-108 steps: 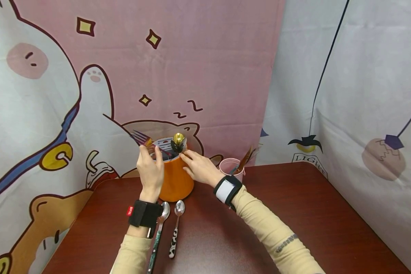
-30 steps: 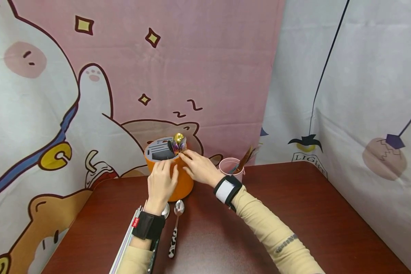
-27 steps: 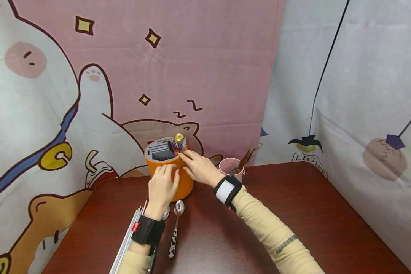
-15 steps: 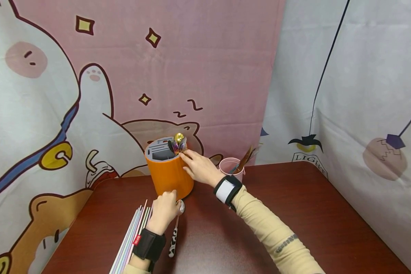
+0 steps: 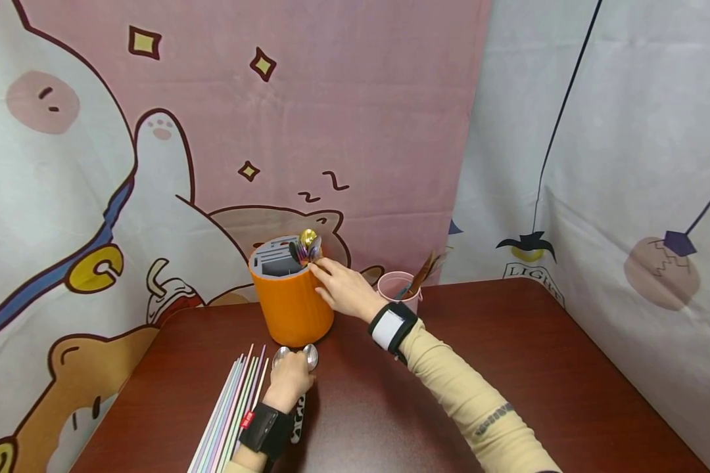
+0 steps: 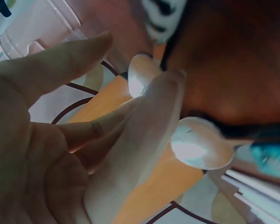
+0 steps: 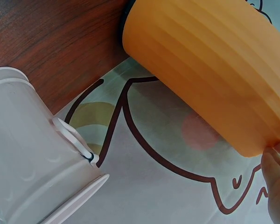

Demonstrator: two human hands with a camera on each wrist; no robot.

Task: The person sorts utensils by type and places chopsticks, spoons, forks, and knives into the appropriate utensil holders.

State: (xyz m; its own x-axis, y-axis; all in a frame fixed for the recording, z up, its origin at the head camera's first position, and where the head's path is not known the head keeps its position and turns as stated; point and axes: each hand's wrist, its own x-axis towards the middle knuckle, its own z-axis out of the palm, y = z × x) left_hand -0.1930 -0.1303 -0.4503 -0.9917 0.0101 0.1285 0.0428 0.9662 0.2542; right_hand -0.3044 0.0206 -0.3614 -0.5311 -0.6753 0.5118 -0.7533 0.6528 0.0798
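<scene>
My left hand [image 5: 292,381] is low over two metal spoons on the table, its fingers pointing down between them. In the left wrist view, the bowl of the teal-handled spoon [image 6: 200,144] and the bowl of the spoon with the black-and-white handle [image 6: 141,77] lie either side of a long finger; thumb and fingers are apart. Fingertips of my right hand [image 5: 348,289] touch the rim of the orange utensil holder [image 5: 292,305]. A gold spoon [image 5: 308,237] and other cutlery stand in its right side, beside those fingertips. Grey slots fill its top.
Several pastel sticks [image 5: 227,410] lie side by side left of the spoons. A pink bucket [image 5: 398,286] with brown and clear utensils stands right of the holder near the table's back edge. A printed cloth [image 5: 378,131] hangs close behind.
Earlier my left hand held a fork above the holder; the fork has left that hand. The hand has since dropped toward the viewer to the spoons, uncovering the sticks. My right hand has stayed put.
</scene>
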